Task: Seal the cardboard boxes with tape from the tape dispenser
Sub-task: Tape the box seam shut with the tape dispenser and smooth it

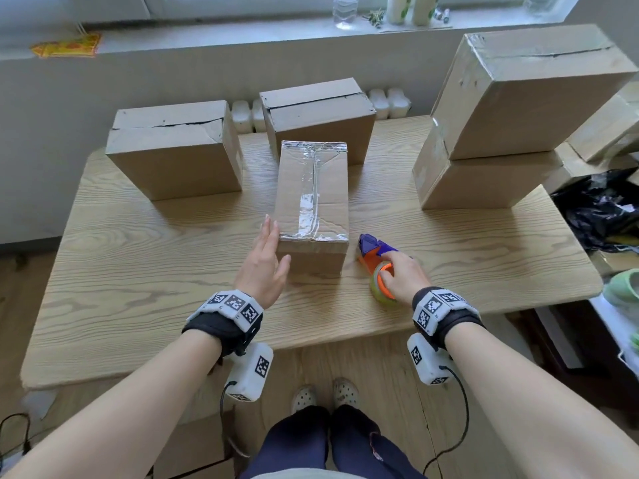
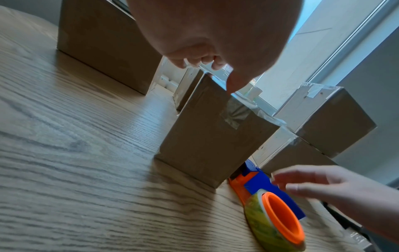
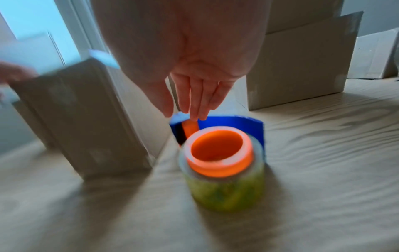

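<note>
A narrow cardboard box [image 1: 313, 202] [image 2: 211, 139] [image 3: 86, 119] stands mid-table, with clear tape along its top seam and over both ends. My left hand [image 1: 273, 247] [image 2: 215, 51] is open, its fingers straight along the box's near left corner; I cannot tell whether they touch it. The blue and orange tape dispenser [image 1: 375, 257] [image 2: 276, 213] [image 3: 220, 153], carrying a yellow-green roll, lies on the table just right of the box. My right hand [image 1: 397, 271] [image 2: 313, 184] [image 3: 194, 98] hovers over it with straight fingers, gripping nothing.
Unsealed boxes stand at the back left [image 1: 173, 146] and back middle [image 1: 318, 112]. Two larger boxes [image 1: 529, 88] are stacked at the right. The wooden table [image 1: 138, 271] has bare surface at front left. A black bag [image 1: 601, 209] lies off the right edge.
</note>
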A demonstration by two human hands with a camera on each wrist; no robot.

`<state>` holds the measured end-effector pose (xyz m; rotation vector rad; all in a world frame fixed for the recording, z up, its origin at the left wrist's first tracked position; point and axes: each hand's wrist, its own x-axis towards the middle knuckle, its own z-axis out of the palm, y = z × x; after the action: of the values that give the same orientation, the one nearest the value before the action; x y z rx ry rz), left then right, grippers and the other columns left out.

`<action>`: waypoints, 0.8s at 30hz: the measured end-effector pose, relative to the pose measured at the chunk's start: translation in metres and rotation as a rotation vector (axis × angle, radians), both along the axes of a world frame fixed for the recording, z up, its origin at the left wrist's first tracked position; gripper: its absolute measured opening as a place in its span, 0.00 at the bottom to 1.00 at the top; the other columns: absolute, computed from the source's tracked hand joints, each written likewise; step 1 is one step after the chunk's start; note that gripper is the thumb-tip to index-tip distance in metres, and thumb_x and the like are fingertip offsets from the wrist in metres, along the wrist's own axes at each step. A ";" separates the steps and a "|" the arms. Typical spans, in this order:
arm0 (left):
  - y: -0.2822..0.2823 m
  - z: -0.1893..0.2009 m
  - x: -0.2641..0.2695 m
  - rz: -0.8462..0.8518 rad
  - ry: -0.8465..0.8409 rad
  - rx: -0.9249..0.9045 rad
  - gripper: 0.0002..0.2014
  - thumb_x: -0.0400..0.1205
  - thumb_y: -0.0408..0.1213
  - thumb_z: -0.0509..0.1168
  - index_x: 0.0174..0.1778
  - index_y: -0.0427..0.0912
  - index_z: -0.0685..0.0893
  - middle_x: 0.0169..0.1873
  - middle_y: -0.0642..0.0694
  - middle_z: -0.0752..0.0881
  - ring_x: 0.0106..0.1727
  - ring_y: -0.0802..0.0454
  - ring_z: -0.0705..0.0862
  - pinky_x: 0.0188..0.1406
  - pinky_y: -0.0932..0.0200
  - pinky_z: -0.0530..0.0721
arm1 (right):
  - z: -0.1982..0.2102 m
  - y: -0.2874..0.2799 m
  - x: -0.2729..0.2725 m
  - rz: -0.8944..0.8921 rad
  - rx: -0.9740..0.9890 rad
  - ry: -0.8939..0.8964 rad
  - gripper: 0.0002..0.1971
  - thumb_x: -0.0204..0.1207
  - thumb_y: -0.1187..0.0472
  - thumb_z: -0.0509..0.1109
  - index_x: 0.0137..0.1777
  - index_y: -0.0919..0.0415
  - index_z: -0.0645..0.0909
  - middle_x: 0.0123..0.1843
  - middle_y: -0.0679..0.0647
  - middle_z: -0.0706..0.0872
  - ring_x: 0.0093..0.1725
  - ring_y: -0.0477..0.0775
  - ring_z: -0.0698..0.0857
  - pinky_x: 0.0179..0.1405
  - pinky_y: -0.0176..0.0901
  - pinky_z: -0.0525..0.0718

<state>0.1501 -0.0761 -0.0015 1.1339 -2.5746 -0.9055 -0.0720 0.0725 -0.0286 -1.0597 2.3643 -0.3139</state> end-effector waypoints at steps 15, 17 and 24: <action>0.006 -0.009 -0.003 0.071 0.042 0.127 0.31 0.86 0.34 0.54 0.82 0.38 0.46 0.83 0.47 0.43 0.83 0.55 0.45 0.73 0.71 0.43 | 0.035 -0.025 0.070 0.030 -0.221 -0.377 0.39 0.81 0.68 0.56 0.84 0.59 0.35 0.85 0.60 0.48 0.84 0.56 0.53 0.82 0.47 0.54; 0.006 -0.009 -0.004 0.071 0.038 0.134 0.32 0.86 0.34 0.55 0.82 0.38 0.45 0.83 0.47 0.44 0.83 0.55 0.47 0.72 0.71 0.45 | 0.031 -0.028 0.073 0.008 -0.203 -0.368 0.41 0.78 0.71 0.56 0.84 0.57 0.35 0.84 0.66 0.54 0.80 0.64 0.62 0.79 0.57 0.64; -0.013 0.003 0.002 0.016 0.107 0.099 0.22 0.86 0.36 0.56 0.78 0.43 0.67 0.77 0.41 0.68 0.78 0.50 0.68 0.77 0.62 0.62 | 0.039 -0.030 0.045 -0.092 -0.374 -0.296 0.27 0.79 0.71 0.56 0.79 0.59 0.66 0.74 0.59 0.76 0.75 0.56 0.73 0.75 0.44 0.68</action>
<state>0.1522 -0.0890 0.0013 1.0973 -2.4565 -1.0700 -0.0272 0.0427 0.0100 -0.9853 2.1349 -0.9099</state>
